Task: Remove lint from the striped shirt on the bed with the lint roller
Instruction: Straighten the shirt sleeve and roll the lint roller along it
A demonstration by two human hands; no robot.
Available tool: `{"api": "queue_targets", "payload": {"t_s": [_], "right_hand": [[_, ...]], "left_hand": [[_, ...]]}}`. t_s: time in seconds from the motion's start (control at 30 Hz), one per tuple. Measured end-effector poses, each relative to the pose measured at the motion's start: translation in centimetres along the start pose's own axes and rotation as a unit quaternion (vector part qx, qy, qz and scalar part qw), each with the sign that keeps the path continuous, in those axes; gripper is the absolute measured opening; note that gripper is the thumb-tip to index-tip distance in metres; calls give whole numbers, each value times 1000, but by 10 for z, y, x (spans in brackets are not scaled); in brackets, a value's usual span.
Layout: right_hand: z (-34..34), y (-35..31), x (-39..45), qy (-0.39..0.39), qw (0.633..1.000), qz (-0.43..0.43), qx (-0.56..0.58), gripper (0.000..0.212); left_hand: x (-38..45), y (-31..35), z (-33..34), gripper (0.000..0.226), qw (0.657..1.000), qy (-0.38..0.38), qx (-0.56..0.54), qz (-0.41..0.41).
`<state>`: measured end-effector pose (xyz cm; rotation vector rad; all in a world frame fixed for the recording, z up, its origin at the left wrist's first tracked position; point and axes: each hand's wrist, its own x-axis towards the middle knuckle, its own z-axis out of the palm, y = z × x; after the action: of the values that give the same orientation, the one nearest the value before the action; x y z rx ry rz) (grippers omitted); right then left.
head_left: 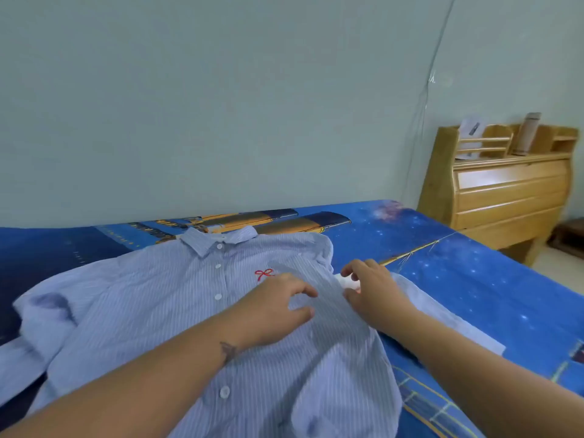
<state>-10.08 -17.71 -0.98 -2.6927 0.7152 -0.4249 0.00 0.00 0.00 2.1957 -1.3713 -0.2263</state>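
Reaching for what looks like the lint roller (pixel 349 281), a white thing at 3 o'clock of the striped shirt (pixel 177 298), the right hand (pixel 373 287) curls about it, grip uncertain; the left hand (pixel 278 306) presses the cloth, fingers spread; next, probably lift and roll; one shirt, one roller, two hands, on one bed (pixel 474 279).

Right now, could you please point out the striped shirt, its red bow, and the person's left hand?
striped shirt (pixel 151 298): head view, on the chest panel left of the buttons.
red bow (pixel 264 274): head view, on the embroidered knot.
left hand (pixel 275 308): head view, on the back of the hand.
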Motion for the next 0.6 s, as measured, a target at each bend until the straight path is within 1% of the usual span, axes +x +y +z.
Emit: {"api": "queue_targets", "payload": {"t_s": [0.07, 0.2, 0.5, 0.6], "right_hand": [[-2, 10, -2, 8, 1000, 22, 1, 28], [0, 24, -3, -3, 998, 57, -9, 25], [4, 32, -7, -3, 996, 89, 4, 17], [4, 35, -9, -21, 995, 93, -5, 24]], "left_hand": [[7, 6, 4, 36, 1000, -7, 16, 16], [18, 21, 13, 38, 999, -13, 33, 34], [29, 32, 20, 35, 996, -43, 62, 40], [31, 32, 21, 33, 996, -50, 68, 38]]}}
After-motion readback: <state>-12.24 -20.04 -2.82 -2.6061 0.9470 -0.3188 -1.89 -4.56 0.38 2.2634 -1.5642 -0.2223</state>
